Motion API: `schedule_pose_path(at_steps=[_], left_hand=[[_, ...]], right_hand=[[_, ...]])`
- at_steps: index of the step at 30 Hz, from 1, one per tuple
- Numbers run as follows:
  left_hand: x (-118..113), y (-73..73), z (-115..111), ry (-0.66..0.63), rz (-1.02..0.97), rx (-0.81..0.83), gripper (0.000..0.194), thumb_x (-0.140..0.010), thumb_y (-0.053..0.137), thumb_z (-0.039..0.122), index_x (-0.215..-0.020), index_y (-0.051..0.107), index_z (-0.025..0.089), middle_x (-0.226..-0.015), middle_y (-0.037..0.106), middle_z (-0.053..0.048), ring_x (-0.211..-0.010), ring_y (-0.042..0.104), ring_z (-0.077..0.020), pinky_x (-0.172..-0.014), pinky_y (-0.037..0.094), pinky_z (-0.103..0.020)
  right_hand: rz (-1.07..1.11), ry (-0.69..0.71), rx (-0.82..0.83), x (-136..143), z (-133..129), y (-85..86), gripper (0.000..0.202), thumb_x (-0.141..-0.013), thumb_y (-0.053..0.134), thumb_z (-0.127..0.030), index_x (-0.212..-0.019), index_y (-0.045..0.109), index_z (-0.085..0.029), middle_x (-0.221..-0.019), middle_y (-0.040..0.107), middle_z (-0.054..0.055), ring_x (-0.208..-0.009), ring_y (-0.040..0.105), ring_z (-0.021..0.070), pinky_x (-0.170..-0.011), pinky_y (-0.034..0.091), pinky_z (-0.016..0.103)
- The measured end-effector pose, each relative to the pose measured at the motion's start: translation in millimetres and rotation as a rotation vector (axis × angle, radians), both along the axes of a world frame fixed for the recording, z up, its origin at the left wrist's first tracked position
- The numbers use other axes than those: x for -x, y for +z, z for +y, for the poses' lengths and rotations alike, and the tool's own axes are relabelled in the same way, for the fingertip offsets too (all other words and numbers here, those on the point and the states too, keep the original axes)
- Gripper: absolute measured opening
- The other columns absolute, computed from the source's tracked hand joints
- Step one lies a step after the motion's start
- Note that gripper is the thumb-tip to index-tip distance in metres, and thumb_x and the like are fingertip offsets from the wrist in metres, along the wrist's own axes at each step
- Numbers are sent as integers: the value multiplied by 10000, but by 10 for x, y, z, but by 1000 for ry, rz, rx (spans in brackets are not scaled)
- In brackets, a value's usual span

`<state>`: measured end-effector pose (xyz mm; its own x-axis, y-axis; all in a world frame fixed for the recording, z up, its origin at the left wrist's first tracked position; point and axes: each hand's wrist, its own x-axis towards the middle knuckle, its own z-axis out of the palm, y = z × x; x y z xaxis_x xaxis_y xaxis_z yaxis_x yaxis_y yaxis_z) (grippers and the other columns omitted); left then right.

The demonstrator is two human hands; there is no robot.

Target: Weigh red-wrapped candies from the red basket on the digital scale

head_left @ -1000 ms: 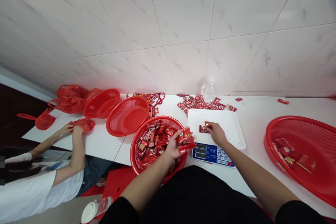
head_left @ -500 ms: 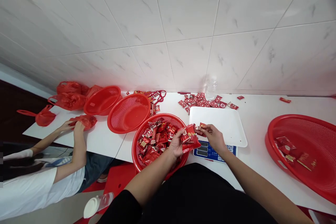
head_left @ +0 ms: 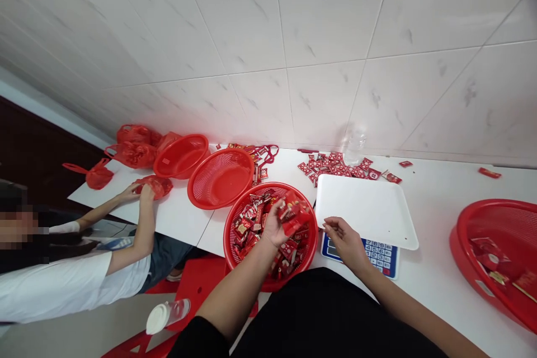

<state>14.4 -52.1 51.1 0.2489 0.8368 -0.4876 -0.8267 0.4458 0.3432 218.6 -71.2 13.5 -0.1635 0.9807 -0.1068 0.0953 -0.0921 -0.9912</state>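
My left hand (head_left: 273, 229) is closed around red snack packets (head_left: 293, 213), blurred by motion, above a red basket (head_left: 227, 229) heaped with small wrapped snacks (head_left: 254, 218). To its right is my right hand (head_left: 346, 243), its fingers loosely curled with a small gap and nothing visible in them. It is over the near left edge of a scale's white tray (head_left: 369, 207). Below the tray, the scale's blue keypad (head_left: 380, 257) shows; the right hand and wrist cover part of it.
Small red packets (head_left: 335, 165) lie by the wall near a clear plastic container (head_left: 354, 145). Two red baskets (head_left: 220, 179) and tied red bags (head_left: 134, 154) stand left. A co-worker's hands (head_left: 145, 193) hold a red bag. Another red basket (head_left: 474, 235) is right.
My left hand has moved a little left over the heaped basket with the packets. My right hand has drawn away from them, and the small packet at its fingers no longer shows there. The view has shifted.
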Motion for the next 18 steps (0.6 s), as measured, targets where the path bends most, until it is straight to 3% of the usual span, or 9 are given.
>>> schedule_pose_path(at_steps=[6,9,11,14,16,18], left_hand=[[1038,429,511,545,257,-117,259,-861,462,391,-987,601,212,-1030,669,-59,-1072,573,-253,-895,463,-501],[1592,524,757,730,287,-161,329,-882,395,432,-1066,543,203,-1115,626,-91,-1122,534,-278,-888,423,-587],[1871,528,857,819,315,-119,420,-879,359,475,-1143,500,179,-1163,587,-123,-1148,506,-280,-896,416,-582],[2002,468,907,799,368,7,508,-850,401,517,-1209,442,160,-1224,520,-160,-1184,472,-263,-911,440,-499],[1850,374,885,646,425,10,476,-834,475,466,-1189,452,149,-1218,513,-170,-1168,491,-241,-924,447,-428],[1533,217,824,395,522,-77,377,-823,531,377,-1114,508,139,-1170,548,-162,-1123,529,-227,-949,430,-387]], right_hand=[[-90,-28,123,-268,-187,-118,341,-774,545,-502,-958,601,-220,-927,680,66,-830,640,218,-737,517,342],[-102,-45,179,-382,-283,-196,342,-762,550,-507,-944,598,-220,-911,677,66,-812,647,222,-728,524,349],[-94,-54,196,-435,-328,-233,335,-759,556,-502,-935,599,-220,-910,674,64,-807,646,216,-734,525,348],[-105,-50,222,-477,-359,-263,324,-758,562,-489,-936,605,-222,-909,674,62,-809,647,217,-737,521,351],[-128,-39,238,-479,-363,-268,319,-757,560,-485,-939,608,-228,-907,677,60,-805,649,221,-715,519,349],[-146,-19,235,-458,-361,-258,310,-759,554,-487,-929,610,-234,-905,679,52,-793,647,215,-707,513,343]])
